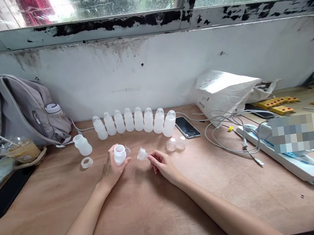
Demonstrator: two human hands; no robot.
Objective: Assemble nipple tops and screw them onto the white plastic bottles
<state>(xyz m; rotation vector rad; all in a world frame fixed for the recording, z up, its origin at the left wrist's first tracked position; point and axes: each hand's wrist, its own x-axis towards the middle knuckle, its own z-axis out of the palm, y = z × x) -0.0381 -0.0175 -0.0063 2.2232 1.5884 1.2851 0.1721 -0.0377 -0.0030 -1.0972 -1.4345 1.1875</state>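
Note:
My left hand (113,162) is wrapped round a small white baby bottle (120,156) without a top, its round mouth facing up and toward me. Pinched in the fingers of my right hand (163,163) is a clear plastic cap (142,154), tilted on its side just above or at the tabletop. A clear bottle nipple (127,150) lies right behind the held bottle. To the left stands another topless bottle (82,144), with a white collar ring (87,162) in front of it. Two clear round discs (175,145) lie beyond my right hand.
Several capped bottles (129,120) stand in a row near the wall. A phone (187,127), loose cables (223,134), a white bag (223,93) and a power strip (289,158) occupy the right. On the left are a backpack (19,108), an iced drink (21,149) and a black flat object (7,194).

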